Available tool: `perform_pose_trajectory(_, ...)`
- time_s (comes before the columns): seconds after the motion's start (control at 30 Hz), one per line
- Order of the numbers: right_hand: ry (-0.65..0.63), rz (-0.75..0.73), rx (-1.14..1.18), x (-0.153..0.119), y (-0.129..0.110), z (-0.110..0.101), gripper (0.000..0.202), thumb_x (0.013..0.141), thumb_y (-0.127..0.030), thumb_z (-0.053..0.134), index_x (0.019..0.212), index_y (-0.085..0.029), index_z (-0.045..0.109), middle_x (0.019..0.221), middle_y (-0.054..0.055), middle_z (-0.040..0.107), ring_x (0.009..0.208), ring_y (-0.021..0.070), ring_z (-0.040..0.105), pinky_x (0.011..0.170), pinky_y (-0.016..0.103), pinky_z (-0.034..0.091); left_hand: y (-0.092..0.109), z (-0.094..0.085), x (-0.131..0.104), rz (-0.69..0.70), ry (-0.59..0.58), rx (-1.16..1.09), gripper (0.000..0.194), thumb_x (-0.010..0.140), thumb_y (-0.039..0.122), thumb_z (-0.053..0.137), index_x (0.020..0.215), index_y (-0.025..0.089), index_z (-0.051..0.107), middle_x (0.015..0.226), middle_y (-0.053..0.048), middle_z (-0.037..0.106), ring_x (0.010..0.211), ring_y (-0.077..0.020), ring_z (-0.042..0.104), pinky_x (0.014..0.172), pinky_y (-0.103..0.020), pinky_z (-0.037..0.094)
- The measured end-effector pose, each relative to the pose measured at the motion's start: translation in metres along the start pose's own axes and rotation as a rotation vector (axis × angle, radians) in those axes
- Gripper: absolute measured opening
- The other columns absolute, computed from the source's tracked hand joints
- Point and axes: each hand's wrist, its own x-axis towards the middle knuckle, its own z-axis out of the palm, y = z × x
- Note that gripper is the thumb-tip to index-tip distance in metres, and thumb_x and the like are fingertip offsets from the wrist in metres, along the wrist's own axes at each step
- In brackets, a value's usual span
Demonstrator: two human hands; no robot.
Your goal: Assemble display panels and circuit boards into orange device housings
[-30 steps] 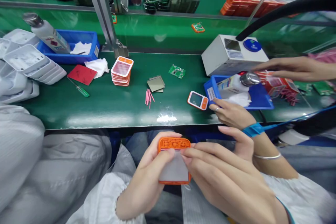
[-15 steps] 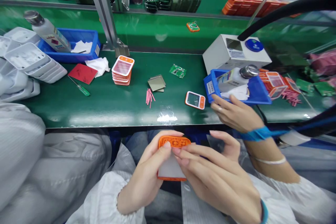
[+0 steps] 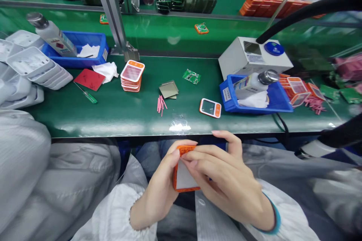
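In front of my lap, my left hand (image 3: 158, 186) holds an orange plastic casing (image 3: 177, 186), thumb on its left side and fingers behind. A pale grey panel (image 3: 186, 177) fills most of the casing's face. My right hand (image 3: 226, 180) lies across its right half, fingertips pressed together at the panel's upper edge; anything small between them is hidden. On the bench ahead lies an orange-and-white device (image 3: 210, 108) with a dark screen. Nearby are pink strips (image 3: 161, 104), grey square plates (image 3: 169, 89), a green circuit board (image 3: 191, 76) and a stack of orange-white frames (image 3: 132, 76).
A blue bin (image 3: 256, 99) with a bottle stands at right, before a white box (image 3: 254, 58). Left are another blue bin (image 3: 93, 37), white shells (image 3: 31, 62) and a green-handled screwdriver (image 3: 90, 97). A black hose (image 3: 333, 139) juts in at right.
A co-worker's hand with a blue wristband has left the right-hand bin. My right fingers have shifted left and up over the casing. The circuit-board piece on the far green strip has moved left.
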Motion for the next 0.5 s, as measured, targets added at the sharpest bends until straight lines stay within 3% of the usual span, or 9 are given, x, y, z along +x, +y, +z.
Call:
perform_pose_trajectory(0.23,-0.048,0.013,0.061,-0.0007,0.0033,-0.0022,0.021,0.084,0.002,0.05,0.089,-0.017,0.056,0.085,0.0,0.073,0.081,0.0121,0.069,0.109,0.045,0.026,-0.0007,-0.0003,0.001,-0.005,-0.017,0.014,0.037,0.088,0.048,0.049,0.11,0.022,0.062,0.112,-0.005,0.062,0.103,-0.0221,0.054,0.082,-0.031,0.044)
perform_pose_trajectory(0.5,-0.036,0.012,0.083,-0.0029,0.005,0.0013,0.02,0.083,0.005,0.053,0.083,-0.015,0.054,0.085,0.001,0.073,0.081,0.011,0.068,0.108,0.045,0.029,-0.0012,-0.0013,0.002,-0.003,-0.044,0.001,0.035,0.088,0.048,0.051,0.11,0.023,0.062,0.111,-0.003,0.062,0.101,-0.02,0.055,0.082,-0.03,0.045)
